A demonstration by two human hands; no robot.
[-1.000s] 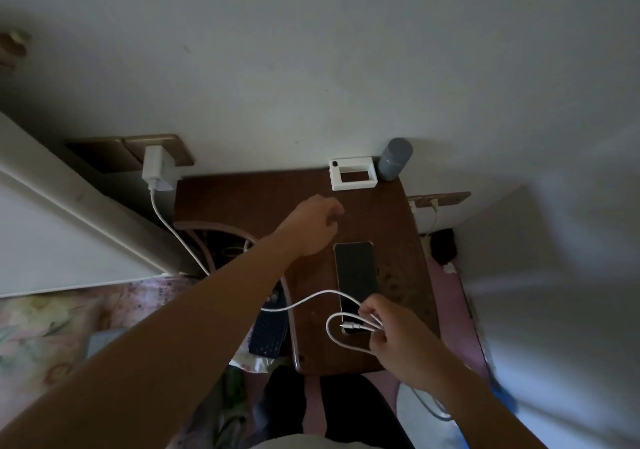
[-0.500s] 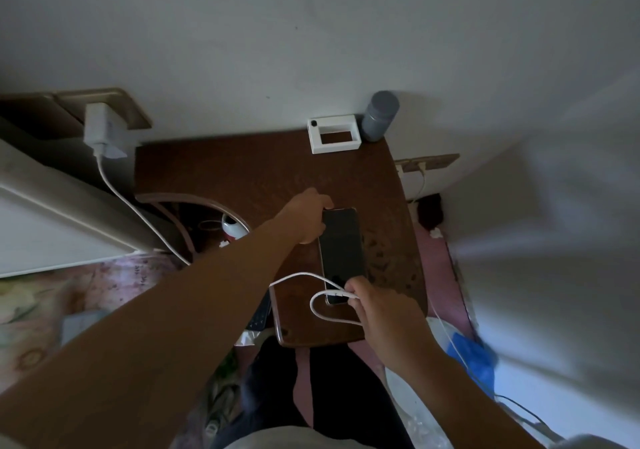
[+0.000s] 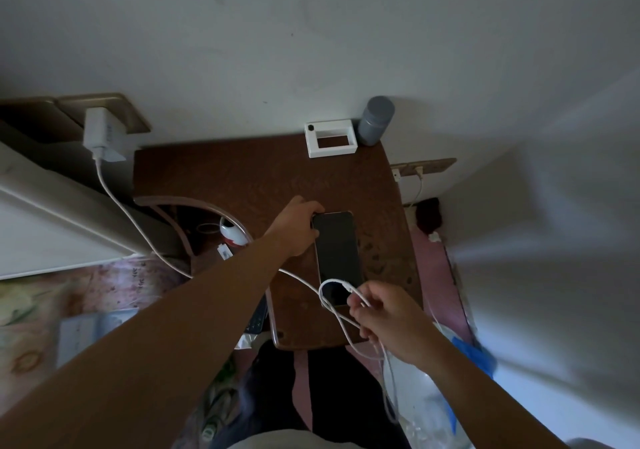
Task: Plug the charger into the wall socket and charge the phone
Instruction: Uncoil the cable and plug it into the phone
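Phone point(image 3: 337, 258) flat on the brown surface point(image 3: 242, 178), screen dark, cable end not yet seated.

Right hand point(image 3: 388, 317) pinched shut on the white cable point(image 3: 332, 304) near its plug, loop hanging over the phone's near end; left hand point(image 3: 298, 228) curled on the phone's far left corner, steadying it. Best done by keeping that corner pinned, shaking out the loop, lining the plug square with the port, pushing straight in. Farther out, white charger point(image 3: 100, 133) already sitting in the wall socket point(image 3: 128, 116).
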